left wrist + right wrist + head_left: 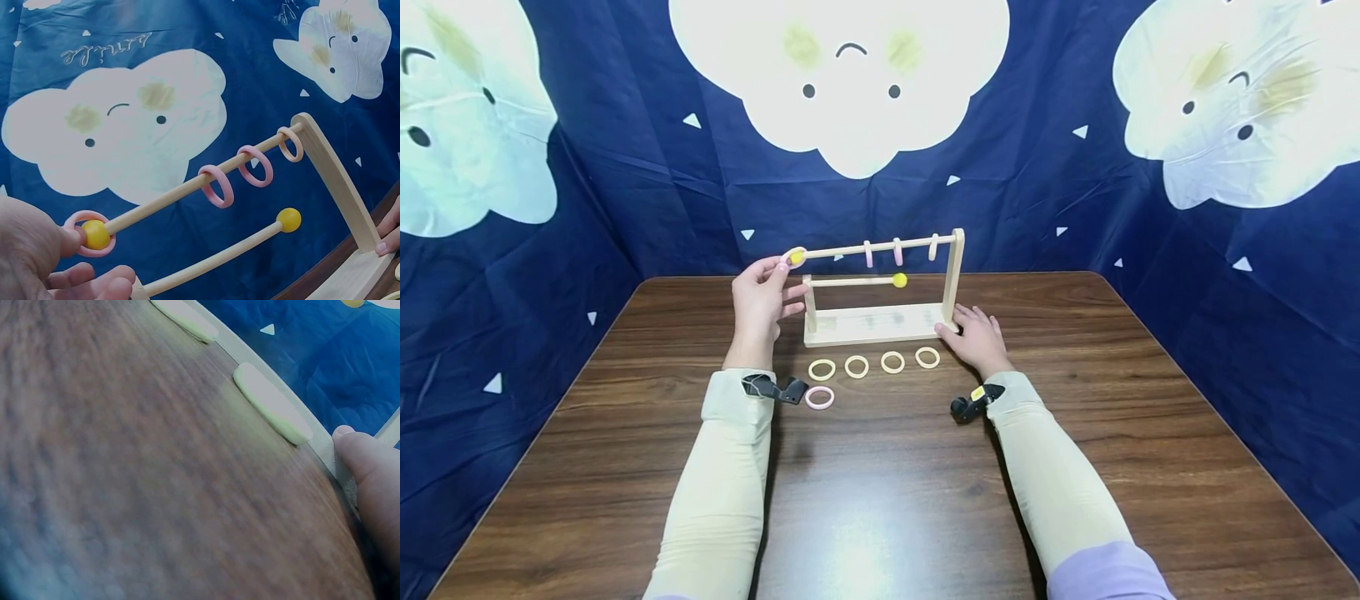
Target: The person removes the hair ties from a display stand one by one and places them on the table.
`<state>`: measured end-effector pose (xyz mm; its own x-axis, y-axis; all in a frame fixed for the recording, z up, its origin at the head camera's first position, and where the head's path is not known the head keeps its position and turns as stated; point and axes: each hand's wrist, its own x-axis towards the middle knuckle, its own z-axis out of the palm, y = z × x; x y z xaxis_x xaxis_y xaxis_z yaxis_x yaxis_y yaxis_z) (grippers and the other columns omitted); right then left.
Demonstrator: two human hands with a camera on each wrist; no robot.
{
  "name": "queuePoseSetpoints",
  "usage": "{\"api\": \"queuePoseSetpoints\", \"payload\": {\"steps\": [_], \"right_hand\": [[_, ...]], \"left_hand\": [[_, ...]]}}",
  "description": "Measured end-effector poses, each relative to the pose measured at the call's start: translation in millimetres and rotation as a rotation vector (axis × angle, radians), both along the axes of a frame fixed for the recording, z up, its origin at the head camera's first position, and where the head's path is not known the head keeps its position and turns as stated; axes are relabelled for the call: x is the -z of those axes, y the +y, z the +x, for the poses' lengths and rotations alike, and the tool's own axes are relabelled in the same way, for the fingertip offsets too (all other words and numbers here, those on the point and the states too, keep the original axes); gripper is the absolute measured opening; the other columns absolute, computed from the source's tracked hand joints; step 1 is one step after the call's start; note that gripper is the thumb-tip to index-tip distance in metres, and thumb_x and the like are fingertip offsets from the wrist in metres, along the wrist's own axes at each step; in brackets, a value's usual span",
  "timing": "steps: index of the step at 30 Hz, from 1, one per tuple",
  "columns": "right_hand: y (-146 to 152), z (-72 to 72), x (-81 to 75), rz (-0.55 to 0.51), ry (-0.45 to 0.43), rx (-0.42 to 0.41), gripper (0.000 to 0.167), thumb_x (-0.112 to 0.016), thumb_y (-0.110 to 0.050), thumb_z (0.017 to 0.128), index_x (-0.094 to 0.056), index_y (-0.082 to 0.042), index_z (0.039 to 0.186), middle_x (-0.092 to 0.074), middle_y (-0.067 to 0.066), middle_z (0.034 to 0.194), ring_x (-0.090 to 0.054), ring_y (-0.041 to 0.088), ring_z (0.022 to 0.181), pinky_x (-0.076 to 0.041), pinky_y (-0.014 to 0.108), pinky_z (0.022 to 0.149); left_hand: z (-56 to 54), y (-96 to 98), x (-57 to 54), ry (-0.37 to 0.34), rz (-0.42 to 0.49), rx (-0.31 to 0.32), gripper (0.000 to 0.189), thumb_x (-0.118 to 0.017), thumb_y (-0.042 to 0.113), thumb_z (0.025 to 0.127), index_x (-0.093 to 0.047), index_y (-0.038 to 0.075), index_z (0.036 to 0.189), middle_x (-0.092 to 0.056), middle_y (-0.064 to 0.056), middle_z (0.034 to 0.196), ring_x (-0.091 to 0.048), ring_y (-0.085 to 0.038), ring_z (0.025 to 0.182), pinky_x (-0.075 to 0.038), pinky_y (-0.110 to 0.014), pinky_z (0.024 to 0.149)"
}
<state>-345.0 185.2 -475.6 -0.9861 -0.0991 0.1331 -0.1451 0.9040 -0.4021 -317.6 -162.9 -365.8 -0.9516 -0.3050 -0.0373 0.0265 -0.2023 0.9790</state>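
Observation:
My left hand [758, 302] pinches a pink ring [70, 220] between thumb and fingertips. That ring surrounds the yellow ball [96, 235] at the free end of the upper rod [164, 201]. Two more pink rings [898, 252] and a peach ring [290, 144] hang further along this rod, the peach one nearest the tall post. The wooden stand [880, 323] has a lower rod [853, 282] with its own yellow ball [900, 281]. Down at the stand's right end, my right hand [981, 340] holds the base, thumb on its front edge.
Several pale yellow rings [857, 367] lie in a row on the brown table [880, 467] in front of the base. One loose pink ring [819, 397] lies nearer, beside my left wrist. Behind the table hangs a dark blue cloth [625, 167] with white clouds.

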Motion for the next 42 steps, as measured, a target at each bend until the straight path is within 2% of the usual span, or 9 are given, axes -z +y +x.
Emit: {"api": "queuePoseSetpoints", "payload": {"steps": [11,15,22,29,33,37,39,42], "right_hand": [[2,-2.2,1.6,-0.002,0.001,-0.003,0.071,-0.047,-0.060,0.099,-0.047,-0.012,0.152,-0.041,0.007,0.159,-0.027,0.036,0.150,-0.012,0.059,0.121],[2,-3.3,1.9,-0.002,0.006,-0.006,0.072,-0.047,-0.061,0.099,-0.046,-0.013,0.152,-0.040,0.007,0.160,-0.026,0.035,0.151,-0.012,0.059,0.121],[1,-3.7,1.2,-0.005,0.008,-0.007,0.072,-0.047,-0.061,0.099,-0.046,-0.013,0.153,-0.040,0.007,0.159,-0.026,0.035,0.150,-0.011,0.059,0.121],[-1,-0.5,0.0,-0.002,0.004,-0.007,0.071,-0.047,-0.060,0.100,-0.046,-0.011,0.152,-0.041,0.009,0.159,-0.027,0.037,0.150,-0.012,0.060,0.120],[-2,-0.1,0.2,0.001,0.002,-0.008,0.072,-0.047,-0.060,0.100,-0.045,-0.011,0.153,-0.041,0.009,0.159,-0.026,0.036,0.150,-0.012,0.060,0.121],[-2,-0.5,0.8,0.002,-0.003,-0.009,0.072,-0.046,-0.060,0.100,-0.044,-0.012,0.153,-0.040,0.008,0.160,-0.026,0.036,0.151,-0.011,0.060,0.121],[-1,-1.1,1.3,0.005,-0.004,-0.008,0.072,-0.046,-0.061,0.100,-0.044,-0.012,0.154,-0.039,0.008,0.160,-0.025,0.036,0.151,-0.011,0.060,0.121],[1,-2.5,2.6,0.000,-0.002,-0.008,0.072,-0.046,-0.061,0.100,-0.044,-0.013,0.153,-0.040,0.008,0.160,-0.026,0.036,0.151,-0.011,0.060,0.121]], "left_hand": [[-7.3,-2.6,2.1,0.019,0.031,-0.031,0.022,-0.062,0.017,0.102,-0.069,0.008,0.121,-0.064,-0.002,0.104,-0.075,-0.016,0.072,-0.057,-0.024,0.051],[-7.8,-4.9,-0.5,0.027,0.025,-0.045,0.025,-0.064,0.019,0.101,-0.069,0.008,0.123,-0.064,-0.002,0.103,-0.074,-0.015,0.071,-0.057,-0.025,0.051],[-0.8,-8.4,-7.8,0.055,-0.064,-0.066,0.024,-0.065,0.018,0.100,-0.071,0.009,0.122,-0.065,-0.002,0.106,-0.074,-0.015,0.074,-0.058,-0.024,0.053],[12.8,-13.1,-13.7,0.095,-0.129,-0.053,0.024,-0.065,0.015,0.100,-0.070,0.005,0.121,-0.067,0.000,0.103,-0.073,-0.010,0.070,-0.058,-0.022,0.056],[20.2,-15.3,-15.2,0.137,-0.217,-0.058,0.023,-0.064,0.013,0.100,-0.070,0.001,0.119,-0.067,-0.001,0.101,-0.071,-0.006,0.071,-0.056,-0.019,0.058],[26.4,-13.8,-15.7,0.220,-0.378,-0.090,0.022,-0.066,0.010,0.098,-0.072,-0.003,0.115,-0.069,-0.013,0.109,-0.068,-0.007,0.079,-0.052,-0.017,0.066],[28.0,-11.9,-13.5,0.263,-0.437,-0.102,0.021,-0.066,0.008,0.096,-0.074,-0.005,0.112,-0.064,-0.018,0.119,-0.067,-0.012,0.090,-0.051,-0.019,0.074],[30.2,-9.0,-8.2,0.328,-0.502,-0.095,0.018,-0.068,0.004,0.094,-0.074,-0.007,0.107,-0.057,-0.022,0.128,-0.061,-0.023,0.113,-0.046,-0.028,0.095]]}}
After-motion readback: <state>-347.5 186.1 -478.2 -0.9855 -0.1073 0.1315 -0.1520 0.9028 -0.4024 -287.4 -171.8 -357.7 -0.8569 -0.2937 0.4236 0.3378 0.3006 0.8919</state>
